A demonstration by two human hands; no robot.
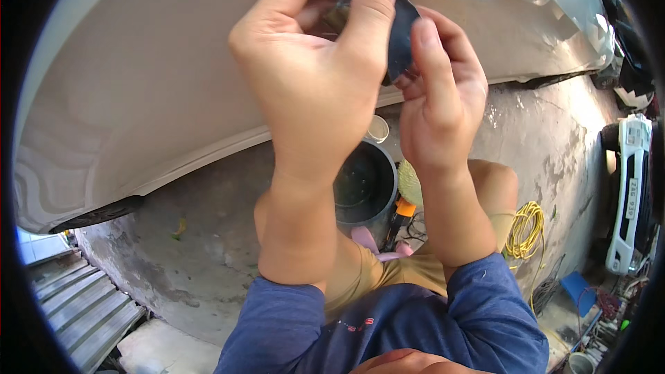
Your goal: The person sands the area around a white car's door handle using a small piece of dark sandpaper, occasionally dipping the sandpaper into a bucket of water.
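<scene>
A thin, bent black sheet point(402, 36), sandpaper by its look, is up in front of the pale car body panel point(152, 62). My left hand point(318, 55) is closed on its left side, the thumb pressed flat near the top corner. On the opposite edge, my right hand point(443, 90) pinches it between thumb and fingers. The left fingers are mostly hidden behind the thumb and the sheet. Both hands are raised well above the ground, close together.
Below my hands stands a dark bucket point(393, 170) of water, with a small white container point(378, 128) behind it. An orange-and-black power tool point(403, 211) with a yellowish pad lies beside it. Rightward are a coiled yellow cable point(525, 230) and a white car bumper point(623, 201); lower left, grey slats point(86, 312).
</scene>
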